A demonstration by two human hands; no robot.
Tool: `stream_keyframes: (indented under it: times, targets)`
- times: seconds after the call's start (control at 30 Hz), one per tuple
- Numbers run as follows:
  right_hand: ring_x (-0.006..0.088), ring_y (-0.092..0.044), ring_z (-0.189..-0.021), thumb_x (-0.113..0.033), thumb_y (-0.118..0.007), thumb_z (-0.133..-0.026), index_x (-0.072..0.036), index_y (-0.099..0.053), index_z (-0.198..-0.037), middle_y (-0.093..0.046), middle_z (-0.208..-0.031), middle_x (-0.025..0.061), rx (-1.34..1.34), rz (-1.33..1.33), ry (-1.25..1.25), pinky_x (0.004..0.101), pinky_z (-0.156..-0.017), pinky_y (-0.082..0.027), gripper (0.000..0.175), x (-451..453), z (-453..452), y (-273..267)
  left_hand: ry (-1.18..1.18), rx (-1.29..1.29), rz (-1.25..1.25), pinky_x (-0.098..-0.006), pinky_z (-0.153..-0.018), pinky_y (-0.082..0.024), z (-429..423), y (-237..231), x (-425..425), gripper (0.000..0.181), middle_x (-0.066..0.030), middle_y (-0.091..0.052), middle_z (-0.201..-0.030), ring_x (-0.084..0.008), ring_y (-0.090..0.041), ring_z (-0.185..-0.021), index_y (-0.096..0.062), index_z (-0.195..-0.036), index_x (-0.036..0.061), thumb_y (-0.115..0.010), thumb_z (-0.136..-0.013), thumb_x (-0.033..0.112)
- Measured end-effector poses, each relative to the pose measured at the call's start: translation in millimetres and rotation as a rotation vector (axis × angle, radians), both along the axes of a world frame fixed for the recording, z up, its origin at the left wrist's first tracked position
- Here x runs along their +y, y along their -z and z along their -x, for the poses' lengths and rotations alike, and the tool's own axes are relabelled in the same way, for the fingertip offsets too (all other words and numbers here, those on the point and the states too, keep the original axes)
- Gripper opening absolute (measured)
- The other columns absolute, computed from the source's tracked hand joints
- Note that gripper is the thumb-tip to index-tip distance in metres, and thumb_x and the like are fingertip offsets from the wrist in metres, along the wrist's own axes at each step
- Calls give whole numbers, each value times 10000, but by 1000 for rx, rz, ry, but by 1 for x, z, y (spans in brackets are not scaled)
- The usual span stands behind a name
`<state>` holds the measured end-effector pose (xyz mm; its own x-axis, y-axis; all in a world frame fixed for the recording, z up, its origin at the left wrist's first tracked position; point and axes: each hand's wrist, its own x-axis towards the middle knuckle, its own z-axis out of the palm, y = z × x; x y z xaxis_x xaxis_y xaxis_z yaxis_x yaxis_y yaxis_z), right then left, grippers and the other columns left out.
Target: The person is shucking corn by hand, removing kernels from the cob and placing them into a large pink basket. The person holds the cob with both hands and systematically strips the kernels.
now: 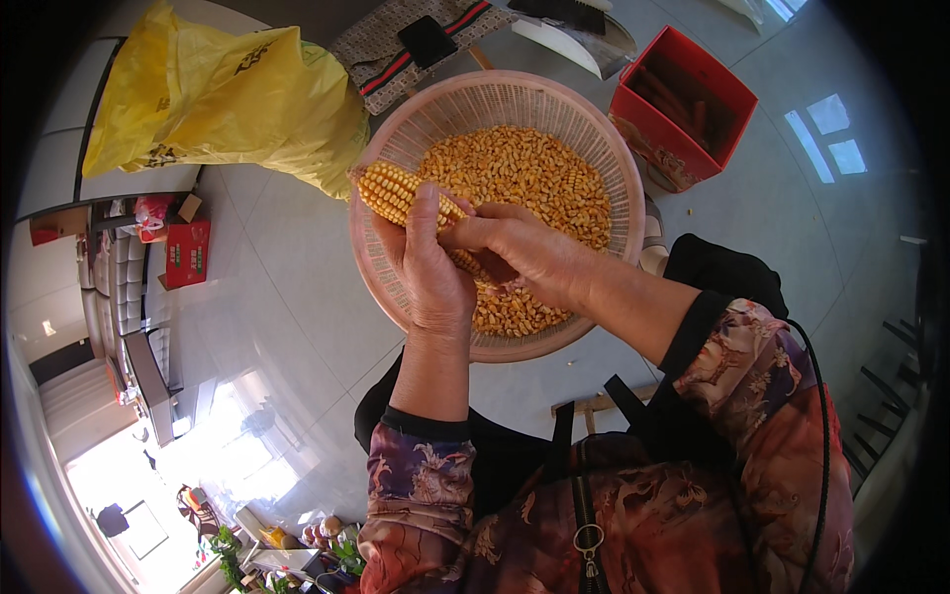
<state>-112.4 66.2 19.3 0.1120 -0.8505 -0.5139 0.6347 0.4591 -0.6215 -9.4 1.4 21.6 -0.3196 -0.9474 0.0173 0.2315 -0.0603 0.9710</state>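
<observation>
My left hand (434, 271) is wrapped around a yellow corn cob (387, 191), its thumb lying along the kernels. The cob's upper end points up and left, still covered in rows of kernels. My right hand (523, 249) meets it from the right, its thumb pressed against the cob beside my left thumb and its fingers curled underneath. More kernels on a cob show below the thumbs; whether they belong to the same cob, I cannot tell. Both hands are above a round pink plastic basket (627, 167), which holds a wide layer of loose corn kernels (512, 160).
A yellow woven sack (245, 104) stands at the upper left. Behind the basket are a patterned cloth (378, 37) with a black flat object (427, 41) on it, and a dustpan (571, 44) with a brush (568, 13). A red box (672, 160) at the right contains reddish-brown cobs (672, 100).
</observation>
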Motion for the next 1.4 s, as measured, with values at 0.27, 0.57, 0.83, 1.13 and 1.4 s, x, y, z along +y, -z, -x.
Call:
stream_keyframes:
  times: [0.27, 0.57, 0.83, 1.13, 1.4]
  targets:
    - [101, -565, -688, -263, -651, -896, 16, -608, -1144, -622, -880, 59, 17, -33, 136, 246, -556, -418, 376, -2, -10, 11, -48, 47, -57, -344, -711, -531, 3, 5, 0, 227, -122, -620, -884, -217, -636, -764, -512, -1149, 3, -552, -980, 149]
    - [108, -589, -714, -240, -666, -878, 27, -586, -1146, -622, -892, 66, -11, -14, 66, 245, -551, -430, 387, 0, -1, -1, -49, 44, -92, -343, -719, -535, 7, -7, 10, 273, -117, -612, -931, -214, -633, -776, -511, -1198, -4, -562, -976, 147]
    - [92, -551, -645, -251, -655, -886, -28, -604, -1122, -612, -821, 38, -94, -38, 73, 227, -498, -391, 328, -1, -2, 0, -55, 64, 2, -338, -741, -531, 5, -1, 4, 293, -114, -610, -957, -209, -627, -812, -521, -1202, -2, -586, -966, 159]
    - [77, -509, -563, -255, -636, -896, -33, -608, -1072, -579, -753, 15, -61, -39, 84, 240, -439, -359, 285, -1, -3, 4, -36, 69, -87, -326, -762, -524, 7, -7, 11, 280, -106, -616, -992, -197, -622, -829, -527, -1209, -6, -561, -981, 153]
    - [85, -531, -581, -257, -644, -891, -16, -590, -1089, -580, -772, 20, 9, -63, 61, 233, -440, -364, 317, -2, -4, 8, -33, 41, -58, -323, -740, -529, 8, -6, 12, 248, -110, -617, -944, -199, -627, -799, -530, -1182, -2, -559, -978, 136]
